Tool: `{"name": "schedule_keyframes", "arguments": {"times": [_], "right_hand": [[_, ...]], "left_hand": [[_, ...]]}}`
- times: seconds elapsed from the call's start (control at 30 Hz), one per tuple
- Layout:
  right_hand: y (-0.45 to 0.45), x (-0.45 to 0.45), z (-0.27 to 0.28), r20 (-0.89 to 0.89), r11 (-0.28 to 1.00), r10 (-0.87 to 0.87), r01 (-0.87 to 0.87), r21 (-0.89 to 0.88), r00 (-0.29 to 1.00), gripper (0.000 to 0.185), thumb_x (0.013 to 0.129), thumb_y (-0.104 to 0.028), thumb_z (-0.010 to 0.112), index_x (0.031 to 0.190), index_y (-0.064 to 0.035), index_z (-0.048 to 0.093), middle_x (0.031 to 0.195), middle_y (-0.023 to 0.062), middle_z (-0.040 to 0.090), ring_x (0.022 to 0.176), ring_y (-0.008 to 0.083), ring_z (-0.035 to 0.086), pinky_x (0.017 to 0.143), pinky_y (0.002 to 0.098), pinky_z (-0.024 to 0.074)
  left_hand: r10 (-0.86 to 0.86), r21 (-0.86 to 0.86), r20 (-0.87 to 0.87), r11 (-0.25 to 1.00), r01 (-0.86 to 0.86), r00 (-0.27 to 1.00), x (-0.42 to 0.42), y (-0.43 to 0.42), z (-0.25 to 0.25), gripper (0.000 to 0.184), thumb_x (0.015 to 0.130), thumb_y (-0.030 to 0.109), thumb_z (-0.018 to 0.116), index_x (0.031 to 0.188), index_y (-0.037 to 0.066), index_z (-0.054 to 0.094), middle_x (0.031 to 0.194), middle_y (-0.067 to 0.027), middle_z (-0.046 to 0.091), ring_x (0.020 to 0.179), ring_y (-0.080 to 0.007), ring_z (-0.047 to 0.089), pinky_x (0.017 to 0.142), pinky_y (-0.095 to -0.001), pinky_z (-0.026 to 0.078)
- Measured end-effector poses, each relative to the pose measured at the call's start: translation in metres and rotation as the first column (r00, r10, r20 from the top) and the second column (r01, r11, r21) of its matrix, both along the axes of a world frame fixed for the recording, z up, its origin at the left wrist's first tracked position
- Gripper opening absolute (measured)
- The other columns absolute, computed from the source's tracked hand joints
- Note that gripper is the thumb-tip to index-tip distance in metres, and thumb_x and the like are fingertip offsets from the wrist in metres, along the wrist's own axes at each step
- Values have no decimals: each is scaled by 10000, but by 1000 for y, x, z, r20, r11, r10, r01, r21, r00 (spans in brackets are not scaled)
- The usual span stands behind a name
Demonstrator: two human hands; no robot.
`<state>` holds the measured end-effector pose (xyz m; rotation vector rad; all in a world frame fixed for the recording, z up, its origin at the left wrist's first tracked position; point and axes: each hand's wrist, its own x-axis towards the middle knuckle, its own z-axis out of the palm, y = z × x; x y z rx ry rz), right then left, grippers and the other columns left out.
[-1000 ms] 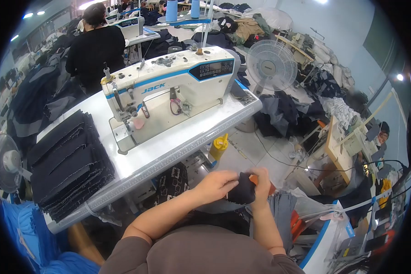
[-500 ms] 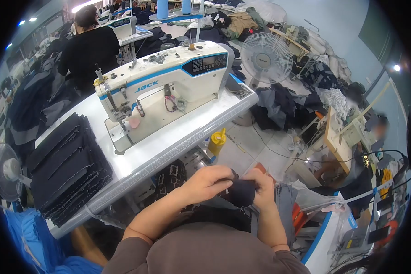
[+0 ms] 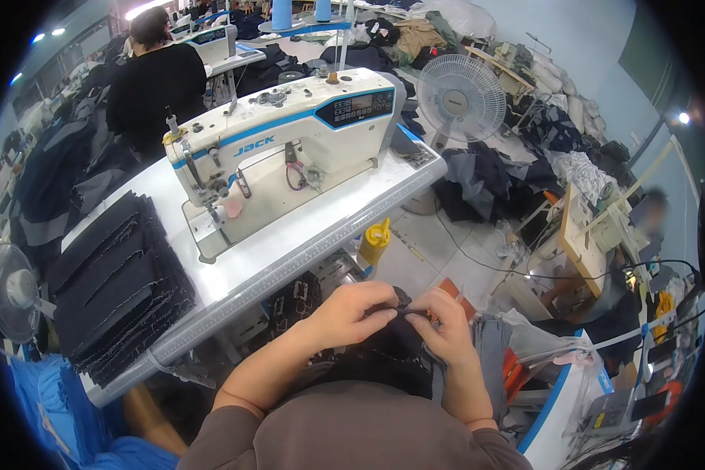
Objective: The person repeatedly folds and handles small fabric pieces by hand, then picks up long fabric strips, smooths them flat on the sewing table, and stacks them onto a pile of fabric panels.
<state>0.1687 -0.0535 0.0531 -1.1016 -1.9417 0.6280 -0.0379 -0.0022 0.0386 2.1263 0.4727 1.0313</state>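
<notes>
A dark fabric piece (image 3: 395, 333) hangs between my two hands, low in the view and in front of my body. My left hand (image 3: 359, 313) pinches its upper edge, fingers bent and pressed together. Close beside it, my right hand (image 3: 445, 319) pinches the same edge with thumb and fingers. Up and to the left, a white sewing machine (image 3: 290, 129) stands on its white table (image 3: 321, 227). Stacked dark fabric pieces (image 3: 121, 282) lie at the table's left end.
A yellow bottle (image 3: 374, 243) is beyond my hands, below the table edge. A fan (image 3: 460, 98) stands behind the machine, another fan (image 3: 16, 290) at the left. A person in black (image 3: 157, 94) is at the back left. Blue fabric (image 3: 63, 415) hangs lower left.
The fabric has dropped from a raised, flat-facing position to hanging below my fingers. My hands have come closer together, both now pinching its upper edge.
</notes>
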Motion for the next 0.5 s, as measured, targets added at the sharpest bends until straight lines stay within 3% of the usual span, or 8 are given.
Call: {"name": "schedule_keyframes", "arguments": {"times": [0.07,0.2,0.27,0.3,0.33,0.4,0.43,0.5], "right_hand": [[0,0,-3,25,998,-46,45,38,999,121,772,-89,667,845,-10,614,796,108,598,747,280,561,690,338,434],[3,2,-3,76,996,-31,25,81,997,106,782,-95,660,828,-13,611,778,112,588,740,295,555,687,347,434],[3,6,-9,62,999,34,-32,-31,998,186,772,-95,662,932,-20,603,867,102,612,817,253,578,752,334,441],[6,8,-12,58,999,28,-26,-32,998,186,772,-95,662,932,-20,603,867,102,612,817,253,578,752,334,441],[10,10,-17,-291,972,140,-187,-140,946,272,760,-72,666,1010,-12,576,945,96,611,894,223,573,802,326,436],[15,20,-33,-828,763,123,-585,-273,547,520,734,15,673,1214,25,475,1177,96,564,1106,165,507,934,317,404],[19,32,-49,-833,770,112,-578,-272,541,520,734,15,673,1214,25,475,1177,96,564,1106,165,507,934,317,404],[26,52,-80,-696,616,242,-661,-428,676,533,747,35,676,1242,35,477,1214,98,557,1122,169,508,949,316,399]], "left_hand": [[-79,-322,22,943,82,997,-5,-1,5,126,822,100,605,906,21,552,812,-134,555,759,-312,566,671,-363,454],[-90,-323,-16,943,80,996,-3,0,5,123,843,98,598,934,24,561,827,-124,547,769,-296,561,673,-346,450],[-83,-45,-53,996,81,995,5,1,1,114,852,86,590,946,25,567,831,-114,532,790,-281,555,681,-331,446],[-89,-46,-57,995,87,994,6,2,1,114,852,86,590,946,25,567,831,-114,532,790,-281,555,681,-331,446],[-80,-35,-34,996,78,996,8,3,6,108,853,79,589,944,23,575,825,-114,527,801,-278,554,687,-332,445],[-52,-45,32,998,53,998,9,4,17,97,850,66,592,936,20,591,812,-112,516,813,-270,558,700,-332,445],[-31,-67,75,997,37,997,10,6,24,91,847,60,597,929,21,599,804,-110,510,814,-265,561,707,-333,448],[50,-72,183,997,-38,982,6,15,30,113,827,-10,592,935,-13,624,881,-72,565,812,-188,561,720,-296,456]]}}
